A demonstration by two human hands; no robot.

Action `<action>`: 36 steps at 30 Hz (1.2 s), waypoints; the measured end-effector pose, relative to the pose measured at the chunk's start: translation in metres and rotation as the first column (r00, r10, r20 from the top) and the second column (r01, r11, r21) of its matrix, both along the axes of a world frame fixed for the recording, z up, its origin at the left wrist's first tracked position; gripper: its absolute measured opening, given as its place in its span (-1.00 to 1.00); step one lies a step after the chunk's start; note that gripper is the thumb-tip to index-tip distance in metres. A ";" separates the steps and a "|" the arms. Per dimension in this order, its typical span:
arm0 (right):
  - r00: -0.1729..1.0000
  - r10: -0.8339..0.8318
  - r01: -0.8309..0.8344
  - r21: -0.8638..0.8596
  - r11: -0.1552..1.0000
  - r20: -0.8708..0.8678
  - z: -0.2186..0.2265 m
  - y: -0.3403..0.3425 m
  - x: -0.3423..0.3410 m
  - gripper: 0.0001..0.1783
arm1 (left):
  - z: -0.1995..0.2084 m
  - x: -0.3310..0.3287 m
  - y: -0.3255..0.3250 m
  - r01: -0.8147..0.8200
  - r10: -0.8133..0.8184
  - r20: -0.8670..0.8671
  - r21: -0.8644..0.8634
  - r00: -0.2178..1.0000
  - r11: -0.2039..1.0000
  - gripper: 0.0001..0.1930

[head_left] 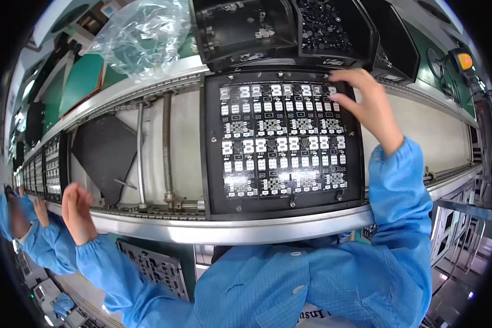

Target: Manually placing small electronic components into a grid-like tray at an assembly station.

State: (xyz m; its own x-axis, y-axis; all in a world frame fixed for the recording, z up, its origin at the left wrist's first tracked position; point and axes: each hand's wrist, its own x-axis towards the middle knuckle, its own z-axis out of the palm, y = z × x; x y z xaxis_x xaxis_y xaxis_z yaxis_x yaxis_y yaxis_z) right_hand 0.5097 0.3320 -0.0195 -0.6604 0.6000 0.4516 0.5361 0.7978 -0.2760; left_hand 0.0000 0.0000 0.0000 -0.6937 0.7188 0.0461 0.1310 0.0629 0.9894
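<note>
A black square carrier frame [281, 213] lies on the conveyor in front of me, holding a panel of circuit boards [273, 136] with white rectangular parts and round black parts in rows. My right hand [369, 104] reaches over the panel's far right corner. Its thumb and forefinger are apart beside a round black part [325, 89], with nothing plainly held between them. At the left, my left hand [77, 212] is raised over the near rail with its fingers curled; what they hold, if anything, is hidden.
Beyond the carrier stand a black bin of small metallic parts [246, 33], a bin of round black parts [328, 27] and another dark bin [391, 38]. A clear plastic bag [142, 41] lies far left. A co-worker [38, 235] in blue works at the left beside more boards [52, 164].
</note>
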 end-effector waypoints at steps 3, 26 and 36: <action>0.929 -0.350 0.370 -0.259 0.892 0.119 0.013 -0.021 0.022 -0.74 | -0.062 -0.101 -0.186 -0.399 0.260 -0.448 -0.251 0.855 0.882 -0.75; 0.953 0.233 -0.249 -0.942 0.226 -0.196 -0.034 -0.008 0.066 -0.43 | -0.208 0.235 -0.260 -0.733 0.175 -0.759 -0.499 0.627 0.462 -0.66; 0.824 0.432 -0.440 -0.894 0.079 -0.368 -0.052 0.000 0.045 -0.27 | -0.022 0.481 -0.108 -0.833 0.084 -0.947 -0.227 0.309 0.504 -0.75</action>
State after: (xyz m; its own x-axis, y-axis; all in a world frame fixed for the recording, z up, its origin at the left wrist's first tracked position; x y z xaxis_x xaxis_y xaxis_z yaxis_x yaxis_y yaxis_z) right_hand 0.5550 0.3321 -0.0712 -0.9694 0.1682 -0.1786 0.1887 0.0463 -0.9809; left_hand 0.4810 -0.1076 -0.0220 -0.7920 0.3442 0.5042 0.4421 0.8929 0.0848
